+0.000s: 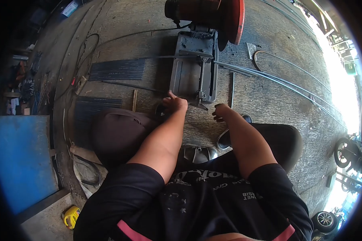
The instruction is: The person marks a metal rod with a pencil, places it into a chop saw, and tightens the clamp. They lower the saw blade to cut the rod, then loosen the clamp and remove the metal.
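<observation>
My left hand [176, 103] is at the front left corner of the cut-off saw's grey base [174, 82], its fingers curled. One end of a thin dark metal bar [132, 86] lies close to its fingertips; whether they grip it I cannot make out. My right hand [220, 112] hangs just right of the base's front, fingers loosely bent and apart, nothing visible in them. Between the hands, the crank handle [199, 106] of the saw's clamp screw [202, 78] sticks out. The saw's red blade guard [235, 22] is raised at the back. Long metal rods [265, 75] run out from the base's right side.
Cut dark bars [116, 69] lie in rows at the left, with another stack [96, 104] nearer my knee. A short flat bar [232, 90] lies right of the base. A blue panel [22, 160], a yellow tape measure [71, 217] and a cable [142, 31] are also around.
</observation>
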{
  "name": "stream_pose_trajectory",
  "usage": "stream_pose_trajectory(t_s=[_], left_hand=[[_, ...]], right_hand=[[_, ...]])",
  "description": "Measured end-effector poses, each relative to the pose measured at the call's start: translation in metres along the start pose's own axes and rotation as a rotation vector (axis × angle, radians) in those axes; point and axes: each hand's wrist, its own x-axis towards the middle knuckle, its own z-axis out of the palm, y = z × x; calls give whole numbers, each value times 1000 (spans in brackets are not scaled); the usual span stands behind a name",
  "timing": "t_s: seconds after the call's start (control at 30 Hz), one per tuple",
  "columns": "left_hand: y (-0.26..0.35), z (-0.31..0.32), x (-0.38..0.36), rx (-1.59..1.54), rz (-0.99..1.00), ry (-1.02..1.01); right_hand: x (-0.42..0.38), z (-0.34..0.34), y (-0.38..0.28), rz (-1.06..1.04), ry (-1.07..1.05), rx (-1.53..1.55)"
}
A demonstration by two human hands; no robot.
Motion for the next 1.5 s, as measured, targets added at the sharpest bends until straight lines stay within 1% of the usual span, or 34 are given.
stream_pose_trajectory(t_s=[0.03,0.07,0.13,0.17,0.23,0.27,0.33,0.37,0.43,0.47,0.53,0.57,0.6,0.63,0.7,0.77,0.9,0.93,0.97,1.0,1.03,1.1,1.13,1.17,1.2,1.23,1.27,1.3,1.33,1.37,1.4,1.43,1.47,1.5], left_hand=[[-2,3,2,-22,-21,-2],[-3,5,4,-24,-20,-4],[-5,3,6,-81,-92,-8],[-5,3,6,-79,-94,-9],[-2,-7,-1,-122,-44,-29],[-5,-1,0,-120,-46,-30],[-4,17,7,-199,118,59],[-5,26,10,-203,120,61],[-12,34,10,-422,487,76],[-14,36,6,-420,480,77],[-13,25,-10,-332,816,-26],[-14,17,-16,-256,823,-114],[-17,26,-6,-254,827,-116],[-17,33,8,-291,426,-92],[-23,41,21,-326,15,-71],[-18,3,8,166,161,23],[-6,-10,0,41,154,10],[-6,-8,2,41,155,10],[-7,-3,6,4,112,19],[-7,3,10,-34,70,26],[-8,9,14,-35,73,23],[-12,14,20,-203,172,123],[-11,15,18,-202,168,122],[-9,16,15,-352,321,95],[-4,13,12,-504,476,70],[0,4,3,-504,476,75],[0,-4,-9,-355,639,-27],[1,-10,-16,-202,797,-130],[-6,0,-9,-202,799,-129],[-18,20,4,-15,605,-36],[-23,30,13,164,408,56],[-19,20,15,156,412,54],[-15,11,16,161,312,3],[-12,1,14,175,214,-49]], right_hand=[[-13,5,-3,-33,92,577],[-26,7,-7,-32,94,577],[-50,10,-17,-236,-119,859],[-43,7,-14,-234,-120,859],[-35,-1,-14,-582,-588,931],[-33,-1,-10,-580,-589,932],[-48,-4,-16,-257,-87,693],[-50,-3,-17,-77,50,563],[-29,-2,-8,-8,136,501],[-12,-1,2,64,221,441],[3,-4,11,36,175,331],[2,-4,12,39,175,429],[1,-5,12,40,178,527],[6,-9,16,39,183,529],[23,-17,30,72,175,573],[56,-23,50,81,160,484],[0,-2,0,-28,-33,-323],[-14,2,-10,-51,-43,-328],[-35,9,-19,19,15,94],[-46,13,-24,92,112,672],[-39,10,-18,94,116,674],[-24,6,-6,-236,-268,699],[-21,4,0,-233,-270,699],[-18,3,4,-457,-50,521],[-21,0,-4,-308,42,692],[-21,-3,-10,-174,156,877],[-4,-14,0,-85,182,582],[26,-26,18,-105,150,188],[66,-32,34,-209,158,-532],[132,-31,72,-446,384,-1393],[140,-29,68,-441,389,-1397],[142,-28,66,-329,255,-1240],[145,-22,66,-219,120,-1076],[108,-20,57,-262,143,-1103]])
